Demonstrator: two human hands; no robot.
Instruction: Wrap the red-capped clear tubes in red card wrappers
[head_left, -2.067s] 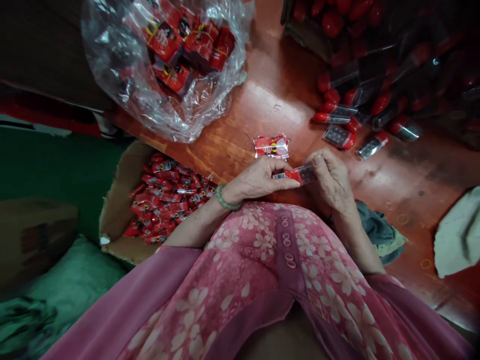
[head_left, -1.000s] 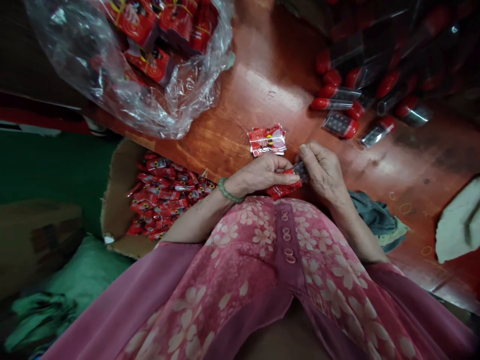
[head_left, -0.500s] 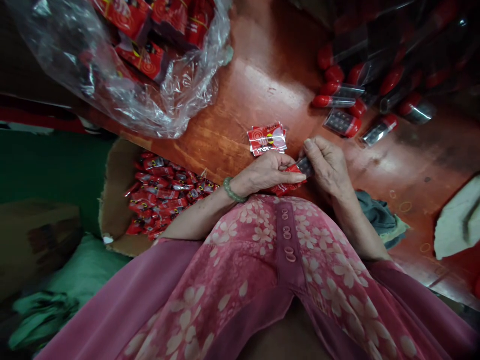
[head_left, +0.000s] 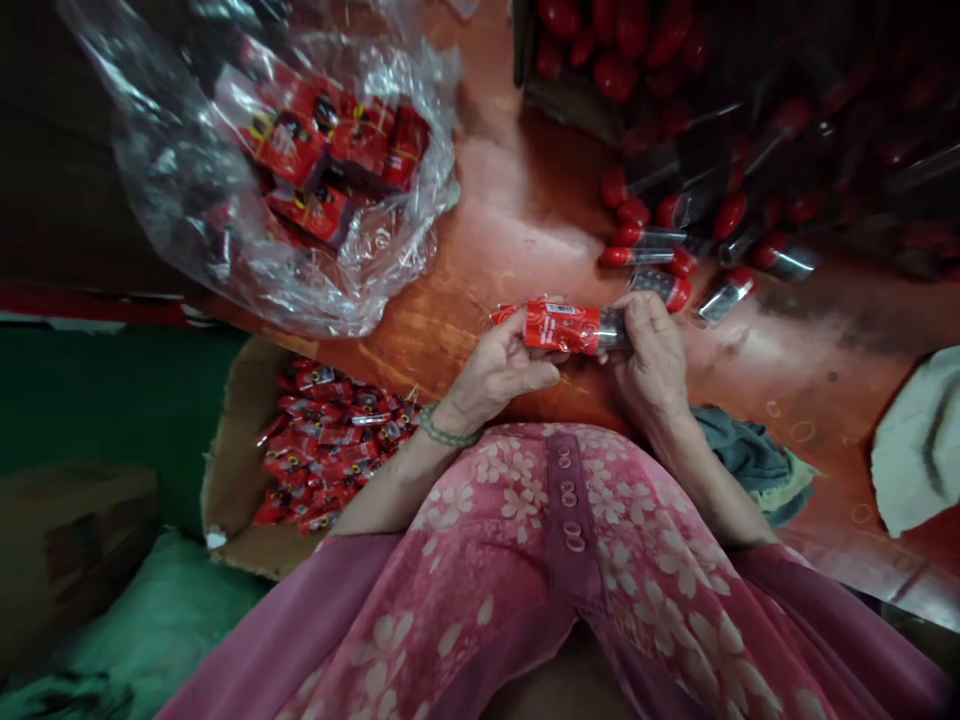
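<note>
A clear tube (head_left: 611, 328) with a dark inside sits sideways between my hands, its left part inside a red printed sleeve (head_left: 562, 326). My right hand (head_left: 651, 345) is closed on the tube's bare right end. My left hand (head_left: 499, 372), a green bangle on its wrist, has its fingers at the sleeve's left end and behind it, with the thumb lying below. Mostly hidden behind the left hand and sleeve are flat red sleeves (head_left: 504, 312) on the table. Several red-capped clear tubes (head_left: 726, 295) lie beyond my right hand.
A clear plastic bag (head_left: 352, 300) holds bundled red sleeves at the upper left. Below it, a cardboard box (head_left: 232, 470) contains many red-wrapped tubes. Dark cloth (head_left: 742, 450) lies right of my right forearm, and pale material (head_left: 919, 440) is at the far right of the table (head_left: 750, 380).
The tube has gone into the sleeve, which now stands opened around it and turned level. My left thumb has come off the sleeve. The view has shifted, so the surroundings sit lower.
</note>
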